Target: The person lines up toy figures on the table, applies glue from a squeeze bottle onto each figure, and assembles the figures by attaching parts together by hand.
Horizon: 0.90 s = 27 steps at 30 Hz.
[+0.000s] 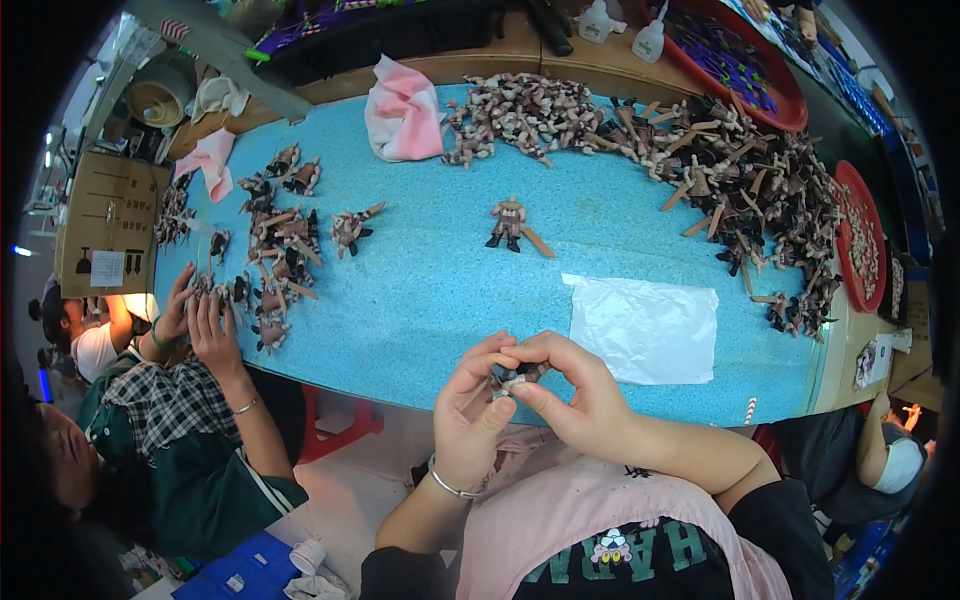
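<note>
Close to my body, over the table's near edge, my left hand [472, 395] and my right hand [577, 385] meet with their fingers bent around a small toy figure [515, 376]. Dark and pale parts of the figure show between the fingertips; the rest is covered by them. Farther out on the blue table mat [420, 270], a single figure [508, 222] lies flat with a brown, blade-like piece [538, 243] beside its legs. A white sheet [645, 330] rests on the mat just beyond my right hand.
Large heaps of figures [740, 170] cover the far and right sides. Smaller groups [285, 240] lie left, where a co-worker's hands [212, 325] handle some. A pink-and-white cloth [404, 110] sits at the back. Red trays [861, 240] hold small parts. White bottles [650, 40] stand behind.
</note>
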Each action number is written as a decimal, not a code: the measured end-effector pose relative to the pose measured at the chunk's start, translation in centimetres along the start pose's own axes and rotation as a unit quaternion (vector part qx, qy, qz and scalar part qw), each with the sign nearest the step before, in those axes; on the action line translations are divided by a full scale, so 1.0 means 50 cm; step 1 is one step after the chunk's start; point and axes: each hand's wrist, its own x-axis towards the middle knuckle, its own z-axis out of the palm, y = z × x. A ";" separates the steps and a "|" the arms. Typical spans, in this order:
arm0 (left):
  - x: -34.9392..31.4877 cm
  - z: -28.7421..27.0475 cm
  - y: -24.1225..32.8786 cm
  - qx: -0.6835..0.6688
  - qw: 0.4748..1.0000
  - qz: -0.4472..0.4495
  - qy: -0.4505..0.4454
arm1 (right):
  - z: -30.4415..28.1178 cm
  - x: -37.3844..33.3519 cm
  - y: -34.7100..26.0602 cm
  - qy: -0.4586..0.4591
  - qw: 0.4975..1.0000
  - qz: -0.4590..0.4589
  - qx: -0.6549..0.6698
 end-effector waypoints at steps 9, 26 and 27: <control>0.181 -0.169 0.165 0.503 0.811 0.256 0.154 | 0.003 -0.019 0.017 -0.030 0.993 0.078 -0.079; 0.276 -0.005 -0.004 0.654 0.709 0.237 -0.115 | -0.002 -0.078 0.075 -0.183 0.973 0.104 -0.090; 0.281 -0.011 -0.003 0.647 0.712 0.241 -0.128 | -0.003 -0.079 0.071 -0.169 0.975 0.107 -0.095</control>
